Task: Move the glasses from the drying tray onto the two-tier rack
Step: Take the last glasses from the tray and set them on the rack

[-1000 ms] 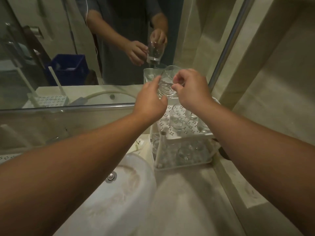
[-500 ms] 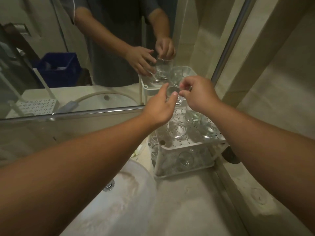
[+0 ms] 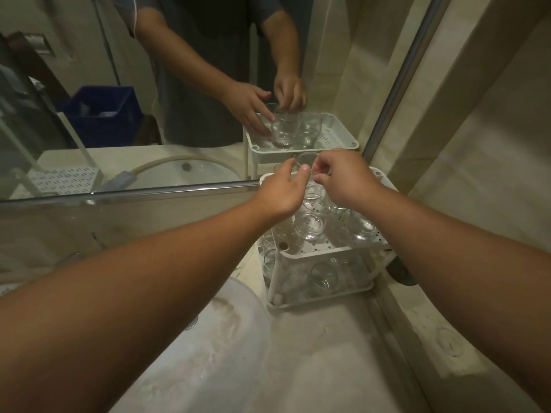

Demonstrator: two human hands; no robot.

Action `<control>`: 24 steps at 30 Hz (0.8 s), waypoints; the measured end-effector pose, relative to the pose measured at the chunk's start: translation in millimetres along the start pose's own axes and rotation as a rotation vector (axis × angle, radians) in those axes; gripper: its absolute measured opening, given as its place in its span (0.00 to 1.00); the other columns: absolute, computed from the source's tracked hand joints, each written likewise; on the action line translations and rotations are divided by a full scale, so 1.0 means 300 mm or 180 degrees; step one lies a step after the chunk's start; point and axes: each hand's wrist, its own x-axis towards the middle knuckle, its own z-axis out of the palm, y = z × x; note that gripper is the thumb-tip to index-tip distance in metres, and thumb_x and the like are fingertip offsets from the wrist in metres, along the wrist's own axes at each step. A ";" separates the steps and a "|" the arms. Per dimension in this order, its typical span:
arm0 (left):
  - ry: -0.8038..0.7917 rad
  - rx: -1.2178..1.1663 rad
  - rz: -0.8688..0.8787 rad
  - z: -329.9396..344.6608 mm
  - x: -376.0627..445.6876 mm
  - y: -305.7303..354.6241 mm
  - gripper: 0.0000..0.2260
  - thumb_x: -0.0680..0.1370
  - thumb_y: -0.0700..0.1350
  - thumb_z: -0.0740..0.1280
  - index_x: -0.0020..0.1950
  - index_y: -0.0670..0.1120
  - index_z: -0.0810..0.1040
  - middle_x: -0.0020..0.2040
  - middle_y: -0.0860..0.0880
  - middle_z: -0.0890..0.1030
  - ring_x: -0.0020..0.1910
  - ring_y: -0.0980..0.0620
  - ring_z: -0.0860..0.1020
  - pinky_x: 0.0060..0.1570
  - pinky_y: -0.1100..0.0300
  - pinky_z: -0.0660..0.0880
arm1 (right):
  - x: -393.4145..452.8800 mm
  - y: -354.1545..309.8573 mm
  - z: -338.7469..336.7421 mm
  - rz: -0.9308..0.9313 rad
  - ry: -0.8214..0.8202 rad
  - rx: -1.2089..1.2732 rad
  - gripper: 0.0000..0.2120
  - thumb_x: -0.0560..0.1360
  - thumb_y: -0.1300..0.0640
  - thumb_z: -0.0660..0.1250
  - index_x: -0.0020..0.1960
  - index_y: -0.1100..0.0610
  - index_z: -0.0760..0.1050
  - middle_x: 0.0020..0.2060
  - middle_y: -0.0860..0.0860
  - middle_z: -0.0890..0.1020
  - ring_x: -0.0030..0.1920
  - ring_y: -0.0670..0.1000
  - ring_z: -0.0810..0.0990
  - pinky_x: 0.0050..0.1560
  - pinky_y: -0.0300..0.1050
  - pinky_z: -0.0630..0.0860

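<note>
A white two-tier rack (image 3: 323, 253) stands on the counter against the mirror, at the right of the sink. Clear glasses stand on its perforated top tier (image 3: 310, 226) and more on the lower tier (image 3: 323, 277). Both hands meet over the rack's back edge around one clear glass (image 3: 311, 186) set upright on the top tier. My right hand (image 3: 343, 180) pinches the glass's rim. My left hand (image 3: 281, 190) touches its left side with nearly straight fingers. The glass's lower part shows between the hands.
A white round sink basin (image 3: 208, 353) fills the lower left. The mirror (image 3: 149, 99) behind reflects my arms, the rack, a blue crate and a white perforated tray. A tiled wall with a metal strip (image 3: 399, 76) closes in the right side.
Both hands came down with the glass from above the rack to its top tier. My left hand loosened from a grip to a light touch.
</note>
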 end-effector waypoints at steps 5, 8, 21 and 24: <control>-0.0056 -0.0157 -0.0286 0.010 0.002 -0.007 0.28 0.83 0.61 0.53 0.80 0.48 0.58 0.70 0.38 0.73 0.67 0.37 0.74 0.66 0.39 0.71 | 0.013 0.003 0.006 0.0050 -0.0343 -0.0033 0.04 0.77 0.60 0.68 0.45 0.52 0.76 0.44 0.50 0.80 0.45 0.50 0.78 0.42 0.42 0.71; -0.0092 -0.0257 -0.0384 0.015 -0.004 -0.007 0.29 0.83 0.60 0.54 0.79 0.47 0.59 0.67 0.34 0.75 0.67 0.35 0.74 0.65 0.39 0.72 | 0.017 -0.002 0.001 0.0011 -0.0451 -0.0131 0.03 0.78 0.60 0.67 0.46 0.55 0.78 0.44 0.51 0.80 0.45 0.52 0.78 0.42 0.43 0.72; 0.0330 0.0086 -0.0272 0.028 -0.073 0.007 0.30 0.82 0.56 0.61 0.80 0.47 0.56 0.77 0.42 0.65 0.72 0.41 0.68 0.69 0.51 0.67 | -0.103 -0.003 -0.044 -0.0152 0.0065 -0.0215 0.11 0.79 0.63 0.61 0.54 0.54 0.81 0.53 0.51 0.78 0.53 0.52 0.76 0.51 0.47 0.74; 0.0970 0.0219 0.0084 0.031 -0.119 0.007 0.28 0.81 0.51 0.64 0.79 0.48 0.60 0.76 0.43 0.65 0.72 0.45 0.67 0.66 0.54 0.66 | -0.182 0.022 -0.044 -0.0130 0.0390 0.0148 0.10 0.79 0.61 0.62 0.51 0.53 0.81 0.52 0.48 0.77 0.49 0.49 0.76 0.48 0.43 0.72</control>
